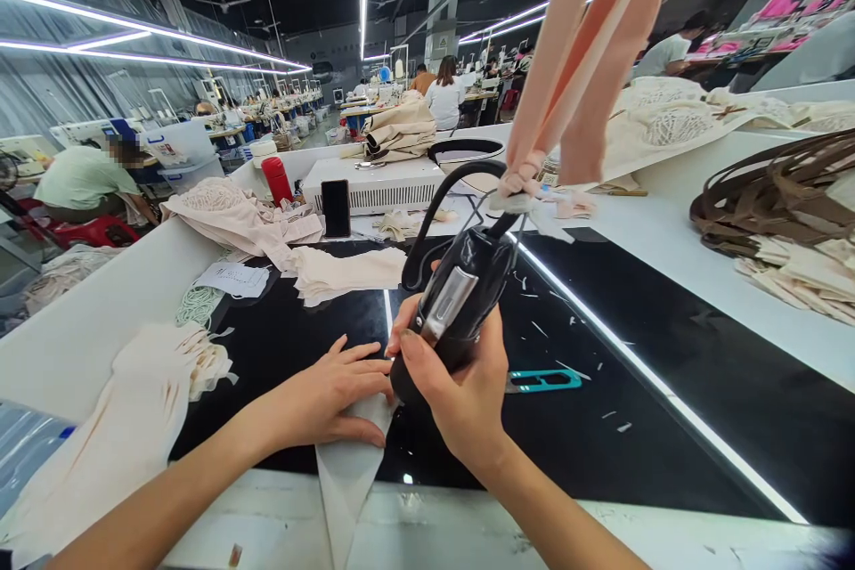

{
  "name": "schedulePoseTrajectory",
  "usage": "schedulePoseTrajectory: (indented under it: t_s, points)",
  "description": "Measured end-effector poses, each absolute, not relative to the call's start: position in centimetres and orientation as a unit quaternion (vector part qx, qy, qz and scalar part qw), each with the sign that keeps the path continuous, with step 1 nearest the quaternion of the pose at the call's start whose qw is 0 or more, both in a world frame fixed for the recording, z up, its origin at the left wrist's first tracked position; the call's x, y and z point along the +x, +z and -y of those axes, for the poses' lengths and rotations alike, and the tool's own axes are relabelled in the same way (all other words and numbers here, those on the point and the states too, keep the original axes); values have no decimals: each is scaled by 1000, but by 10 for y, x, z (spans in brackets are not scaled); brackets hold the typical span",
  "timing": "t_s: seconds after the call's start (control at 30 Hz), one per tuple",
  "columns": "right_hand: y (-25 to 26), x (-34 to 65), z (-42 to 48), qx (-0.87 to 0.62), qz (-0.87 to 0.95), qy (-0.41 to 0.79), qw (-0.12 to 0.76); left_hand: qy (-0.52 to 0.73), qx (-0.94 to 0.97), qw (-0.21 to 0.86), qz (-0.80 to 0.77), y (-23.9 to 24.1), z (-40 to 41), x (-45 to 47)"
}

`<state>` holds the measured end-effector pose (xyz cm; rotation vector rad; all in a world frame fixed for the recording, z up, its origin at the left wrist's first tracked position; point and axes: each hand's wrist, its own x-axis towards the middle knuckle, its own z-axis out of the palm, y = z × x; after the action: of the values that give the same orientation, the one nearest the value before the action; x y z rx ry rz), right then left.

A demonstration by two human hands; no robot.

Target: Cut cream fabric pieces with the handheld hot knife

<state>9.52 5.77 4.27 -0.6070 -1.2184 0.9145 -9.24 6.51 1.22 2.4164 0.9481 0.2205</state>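
My right hand (460, 392) grips a black handheld tool (460, 303) with a silver trigger plate, its tip pointing down at a pale fabric piece (347, 472) on the black glossy table (641, 374). A black cord (454, 187) loops up from the tool to hanging peach fabric strips (588, 44). My left hand (334, 392) lies flat on the fabric piece, fingers spread, pressing it down right beside the tool's tip.
Teal thread snips (544, 381) lie just right of my hand. Cream fabric piles (134, 427) sit at left and behind (334, 272). A phone (336, 207), red bottle (276, 181) and white box (380, 183) stand at the back. Brown straps (775, 191) lie at right. Other people work at distant tables.
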Motion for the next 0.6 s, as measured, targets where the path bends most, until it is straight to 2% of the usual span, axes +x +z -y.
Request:
schedulePoseTrajectory:
  t_s: [0.6]
  points:
    - [38, 92, -46, -245, 547, 414, 685, 60, 888, 263, -373, 12, -67, -89]
